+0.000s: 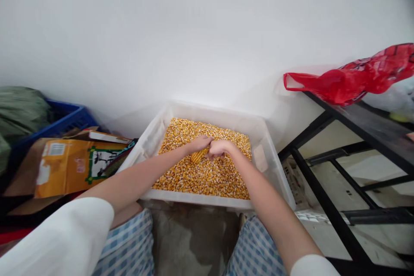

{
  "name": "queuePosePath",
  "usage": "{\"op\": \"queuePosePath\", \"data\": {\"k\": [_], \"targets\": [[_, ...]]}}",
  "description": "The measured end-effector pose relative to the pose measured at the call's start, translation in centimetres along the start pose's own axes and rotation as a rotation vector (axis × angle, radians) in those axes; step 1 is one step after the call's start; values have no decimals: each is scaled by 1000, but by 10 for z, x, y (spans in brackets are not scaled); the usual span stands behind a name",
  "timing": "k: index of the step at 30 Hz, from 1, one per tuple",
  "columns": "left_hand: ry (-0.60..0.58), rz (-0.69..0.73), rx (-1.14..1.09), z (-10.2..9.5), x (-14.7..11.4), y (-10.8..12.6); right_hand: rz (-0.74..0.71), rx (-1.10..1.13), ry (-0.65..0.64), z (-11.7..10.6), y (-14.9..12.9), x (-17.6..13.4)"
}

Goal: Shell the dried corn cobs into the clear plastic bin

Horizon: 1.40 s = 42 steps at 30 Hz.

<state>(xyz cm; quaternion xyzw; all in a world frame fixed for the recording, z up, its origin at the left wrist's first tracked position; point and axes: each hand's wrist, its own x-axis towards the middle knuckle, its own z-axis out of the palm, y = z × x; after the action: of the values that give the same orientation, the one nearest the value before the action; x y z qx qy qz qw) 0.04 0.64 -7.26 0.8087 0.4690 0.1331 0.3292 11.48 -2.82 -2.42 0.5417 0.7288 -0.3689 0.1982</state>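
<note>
Loose corn kernels (194, 181) fill the lower part of a translucent white plastic bin (148, 136) in front of me. Just above the kernels, a yellow corn cob (199, 155) lies between my two hands. My left hand (200, 143) is curled over the top of the cob, its fingers partly hidden. At the cob's right end, my right hand (220, 147) is closed on it with fingers folded in. The hands touch or nearly touch each other. The cob's far end is covered by the fingers.
Left of the bin lie an orange printed cardboard box (73, 166) and a blue crate (73, 116) with a green bag (22, 110). A black metal rack (318, 192) stands close on the right, with a red plastic bag (349, 77) on top. A white wall (207, 34) rises behind.
</note>
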Motion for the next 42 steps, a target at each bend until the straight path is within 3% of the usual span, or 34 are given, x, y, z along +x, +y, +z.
{"op": "queuePosePath", "data": {"k": [9, 12, 19, 23, 27, 37, 42], "targets": [[49, -35, -78, 7, 7, -7, -29, 5, -45, -1, 1, 3], [61, -44, -118, 4, 9, -11, -39, 18, -4, 1, 3, 4], [155, -77, -259, -31, 1, -40, -93, 11, 180, 2, 6, 8], [215, -157, -237, -43, -4, -53, -67, 12, 201, 3, 4, 12], [168, -189, -183, -41, -2, -59, -56, 79, 179, 8, 2, 16], [133, -62, -265, -36, 8, -71, -110, 211, 153, 12, 6, 20], [114, -37, -234, -34, 9, -72, -35, 265, 169, 24, -10, 22]]}}
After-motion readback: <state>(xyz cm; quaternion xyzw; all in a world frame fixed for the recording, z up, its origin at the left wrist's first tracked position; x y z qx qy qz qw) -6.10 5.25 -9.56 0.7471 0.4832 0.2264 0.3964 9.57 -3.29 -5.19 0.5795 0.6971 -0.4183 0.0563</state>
